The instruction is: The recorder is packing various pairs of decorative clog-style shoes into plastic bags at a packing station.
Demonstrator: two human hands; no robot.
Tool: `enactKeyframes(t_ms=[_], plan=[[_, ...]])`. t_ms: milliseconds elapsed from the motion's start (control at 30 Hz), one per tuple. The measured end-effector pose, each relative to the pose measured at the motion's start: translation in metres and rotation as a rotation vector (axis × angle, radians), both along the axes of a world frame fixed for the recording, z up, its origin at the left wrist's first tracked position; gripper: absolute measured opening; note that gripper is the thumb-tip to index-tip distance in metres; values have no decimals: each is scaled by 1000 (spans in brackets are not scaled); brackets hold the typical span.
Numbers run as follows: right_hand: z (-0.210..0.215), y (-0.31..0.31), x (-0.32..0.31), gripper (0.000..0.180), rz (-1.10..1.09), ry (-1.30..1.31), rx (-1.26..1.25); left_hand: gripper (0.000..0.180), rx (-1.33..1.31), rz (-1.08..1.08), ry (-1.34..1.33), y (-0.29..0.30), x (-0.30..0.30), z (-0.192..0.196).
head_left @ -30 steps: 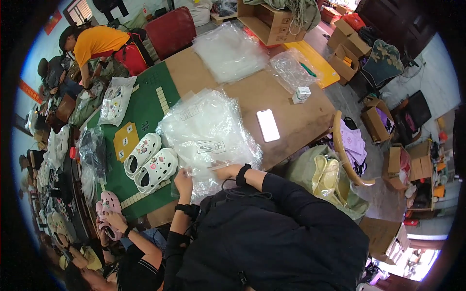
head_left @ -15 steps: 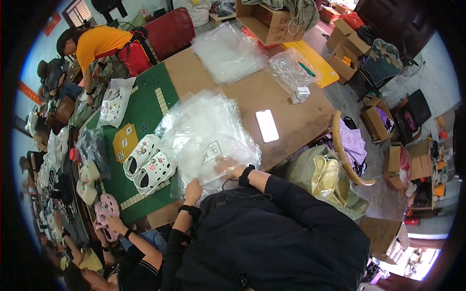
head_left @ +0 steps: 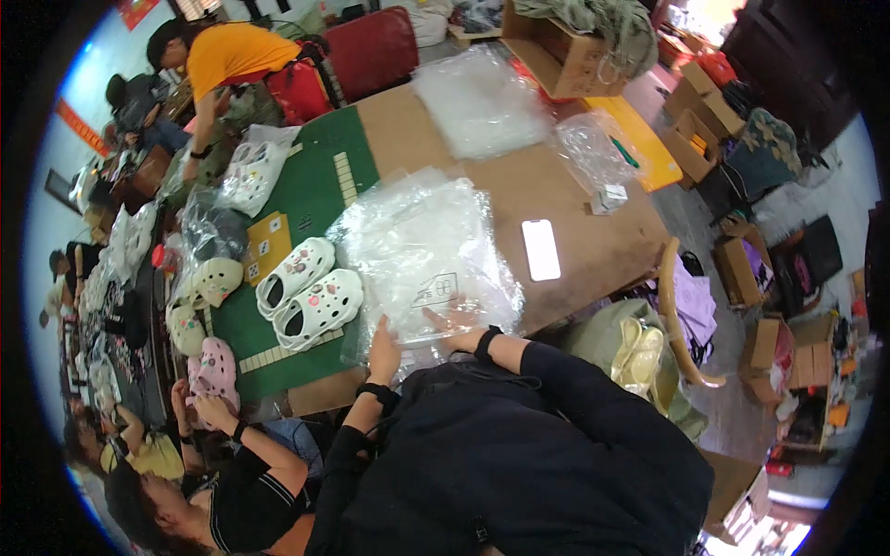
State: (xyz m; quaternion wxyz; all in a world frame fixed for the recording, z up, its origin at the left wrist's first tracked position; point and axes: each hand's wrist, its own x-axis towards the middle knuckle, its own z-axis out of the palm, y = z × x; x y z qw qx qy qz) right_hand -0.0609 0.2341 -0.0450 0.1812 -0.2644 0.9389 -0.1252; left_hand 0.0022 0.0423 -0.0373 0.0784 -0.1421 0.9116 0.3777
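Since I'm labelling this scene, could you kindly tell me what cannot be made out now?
In the head view:
Right hand: fingertips blurred against the clear bags; whether over or under the top one, unclear.
Phone: screen content, washed out white.
Table: part covered by the bags.
Black jacket: cut off by the lower edge.

Both hands (head_left: 384, 352) at clear plastic bags (head_left: 422, 236)

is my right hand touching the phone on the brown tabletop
Apart. The head view shows your right hand at the clear plastic bags, with part of the bags and bare brown tabletop between it and the phone.
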Motion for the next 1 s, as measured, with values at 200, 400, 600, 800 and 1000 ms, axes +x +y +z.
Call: enactKeyframes(t_ms=[200,400,600,800,1000], plan=[[14,-6,2,58,26,-179,119,46,-8,-7,8,-9,8,-14],[12,-15,0,57,-2,-183,100,49,-127,37,67,-12,9,-3],[-11,-26,-10,58,42,-211,141,56,-52,27,22,-23,16,-8],[-46,-40,-27,66,-180,-342,252,63,64,-78,89,-47,18,22],[16,-50,-19,67,-110,-386,272,38,-38,228,422,-93,-3,28]])
